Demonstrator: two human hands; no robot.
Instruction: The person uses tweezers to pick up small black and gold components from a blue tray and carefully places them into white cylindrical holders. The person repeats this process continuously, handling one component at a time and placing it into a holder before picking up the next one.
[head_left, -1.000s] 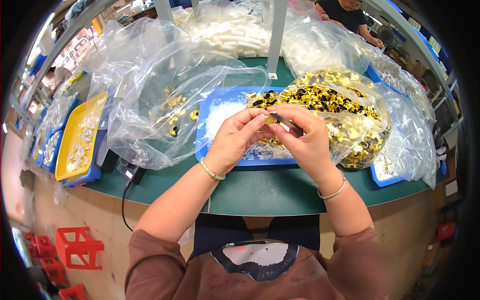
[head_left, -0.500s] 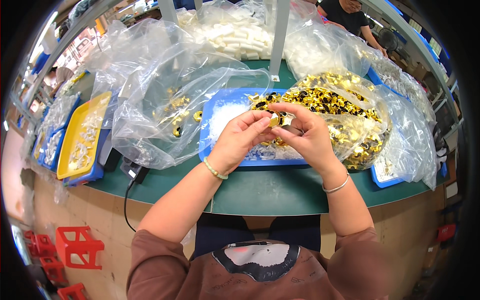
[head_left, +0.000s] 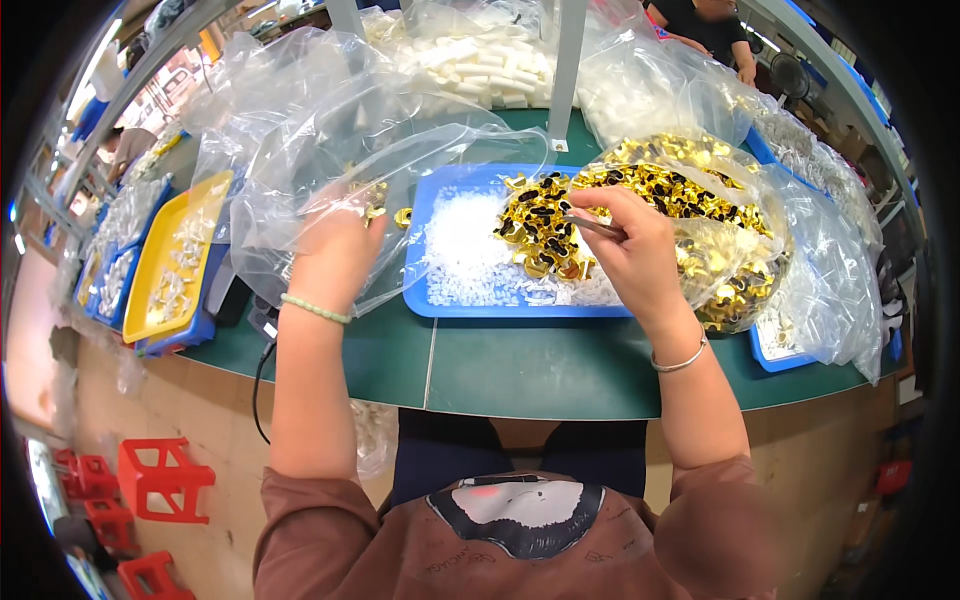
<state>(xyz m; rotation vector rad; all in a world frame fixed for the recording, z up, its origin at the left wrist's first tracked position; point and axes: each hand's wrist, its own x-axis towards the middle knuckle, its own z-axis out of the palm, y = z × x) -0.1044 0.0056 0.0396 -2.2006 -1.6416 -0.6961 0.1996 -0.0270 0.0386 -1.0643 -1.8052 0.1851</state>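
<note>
My left hand (head_left: 338, 240) reaches into the mouth of a clear plastic bag (head_left: 265, 190) on the left. The film covers and blurs its fingers, so I cannot tell whether they hold anything; gold pieces (head_left: 372, 190) lie at the fingertips. My right hand (head_left: 642, 255) is closed around metal tweezers (head_left: 598, 226), tips pointing left over a blue tray (head_left: 520, 311). In that tray are small white translucent bits (head_left: 460, 240) on the left and a heap of shiny gold caps with dark insides (head_left: 540, 220) on the right. One gold cap (head_left: 403, 217) lies between bag and tray.
A big clear bag of gold caps (head_left: 740, 215) rests against the tray's right. White cylinders (head_left: 490, 75) are piled behind. A metal post (head_left: 567, 80) rises from the green table (head_left: 530, 365). A yellow tray (head_left: 180, 265) stands left. Another person (head_left: 710, 35) sits at the back right.
Both hands were together over the blue tray around a gold cap. My left hand has moved left into the clear bag; my right has drawn slightly right, and its tweezers now show plainly.
</note>
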